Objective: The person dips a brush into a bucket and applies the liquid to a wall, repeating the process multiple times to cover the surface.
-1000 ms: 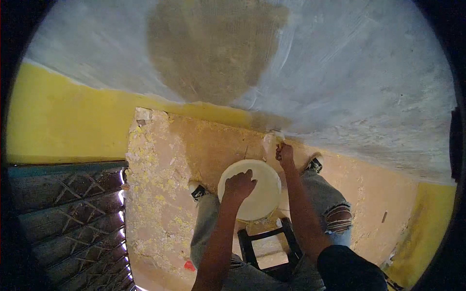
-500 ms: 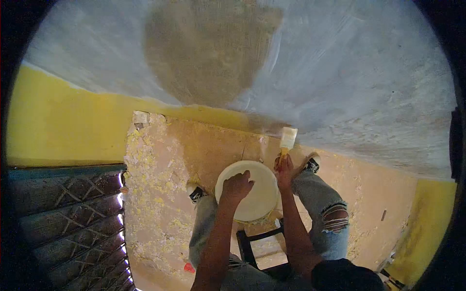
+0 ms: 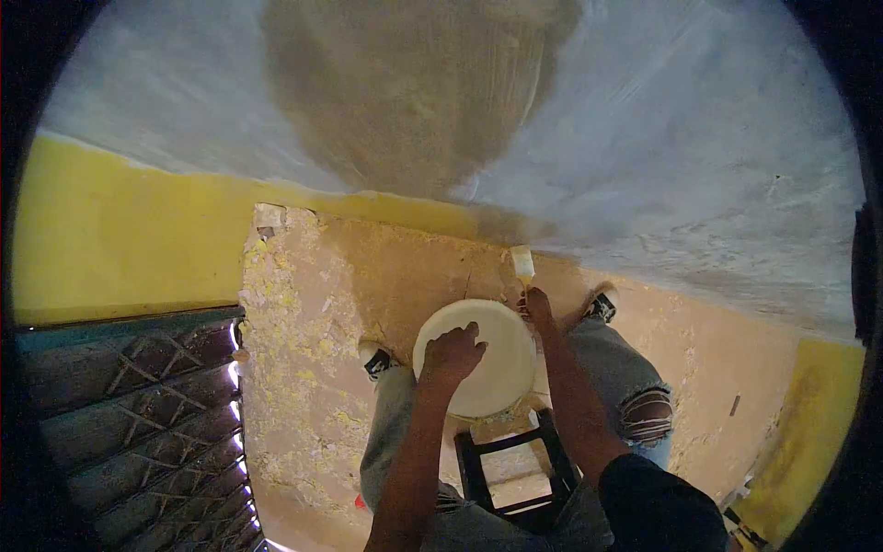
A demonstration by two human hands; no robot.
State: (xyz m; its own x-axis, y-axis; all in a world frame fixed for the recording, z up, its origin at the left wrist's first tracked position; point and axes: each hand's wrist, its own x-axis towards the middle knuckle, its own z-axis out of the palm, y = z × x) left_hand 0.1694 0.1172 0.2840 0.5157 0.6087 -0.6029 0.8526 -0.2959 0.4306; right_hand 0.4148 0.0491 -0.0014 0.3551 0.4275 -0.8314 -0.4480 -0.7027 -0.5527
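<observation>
My right hand [image 3: 536,305] is closed round the handle of a paintbrush [image 3: 522,261], whose pale wide bristles point up toward the foot of the wall. My left hand [image 3: 453,352] is over the left part of a round white bucket [image 3: 497,359], its fingers curled; whether they grip anything cannot be made out. The bucket stands between my feet with pale contents. Beyond it rises a whitish-grey wall [image 3: 662,138] with a large brown patch [image 3: 405,92] and a yellow band along its base.
A black stool frame [image 3: 467,455] is between my legs below the bucket. Dark slatted panels [image 3: 138,405] stand at the left. Paint flakes cover parts of the floor [image 3: 303,368]. A yellow wall section [image 3: 800,432] is at the right.
The brush and my right hand have moved a little left. The view has shifted slightly, and more of the stool shows. My left hand stays over the bucket.
</observation>
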